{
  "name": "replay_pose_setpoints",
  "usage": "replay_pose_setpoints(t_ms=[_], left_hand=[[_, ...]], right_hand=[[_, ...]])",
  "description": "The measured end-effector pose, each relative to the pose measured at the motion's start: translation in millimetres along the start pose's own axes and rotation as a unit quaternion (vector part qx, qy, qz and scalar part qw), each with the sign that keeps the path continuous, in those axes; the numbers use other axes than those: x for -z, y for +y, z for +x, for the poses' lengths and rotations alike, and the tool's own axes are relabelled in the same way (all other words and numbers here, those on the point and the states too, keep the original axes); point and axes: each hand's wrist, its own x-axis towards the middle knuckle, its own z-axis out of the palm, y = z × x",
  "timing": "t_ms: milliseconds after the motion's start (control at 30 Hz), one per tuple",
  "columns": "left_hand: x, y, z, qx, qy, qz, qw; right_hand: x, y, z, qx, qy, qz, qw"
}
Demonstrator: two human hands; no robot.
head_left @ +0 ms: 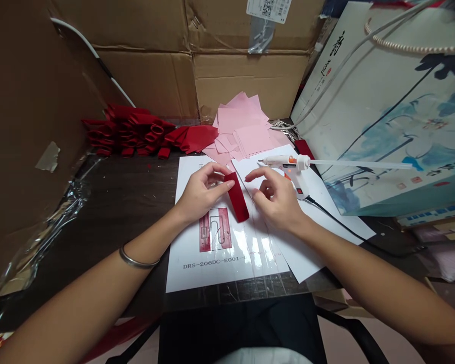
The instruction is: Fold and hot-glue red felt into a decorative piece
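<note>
My left hand point(208, 192) pinches a narrow, dark red folded piece point(238, 199) by its top end, thumb in front. The piece slants down to the right over the printed sheet point(189, 273). To its right is my right hand point(275, 197), apart from it, index finger stretched out and the other fingers curled loosely, with nothing visible in them. Just behind the right hand stands a white glue gun point(298, 182) with a long clear glue stick point(360, 164) in its back, nozzle pointing left.
Red folded pieces point(125, 131) are heaped at the back left. Pink paper squares point(246, 126) lie at the back middle, with small metal clips point(288, 129) beside them. A decorated bag point(394, 121) borders the right side, and cardboard point(250, 81) walls the back. The black cord point(341, 222) runs right.
</note>
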Motion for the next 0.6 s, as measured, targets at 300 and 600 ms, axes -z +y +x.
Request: replay_pose_setpoints(t_ms=[300, 600], left_hand=[[-14.0, 12, -10, -0.01, 0.032, -0.088, 0.996], [-18.0, 18, -13, -0.06, 0.068, -0.038, 0.995]], right_hand=[[-15, -1, -7, -0.105, -0.017, 0.191, 0.976], [-13, -2, -6, -0.087, -0.016, 0.181, 0.98]])
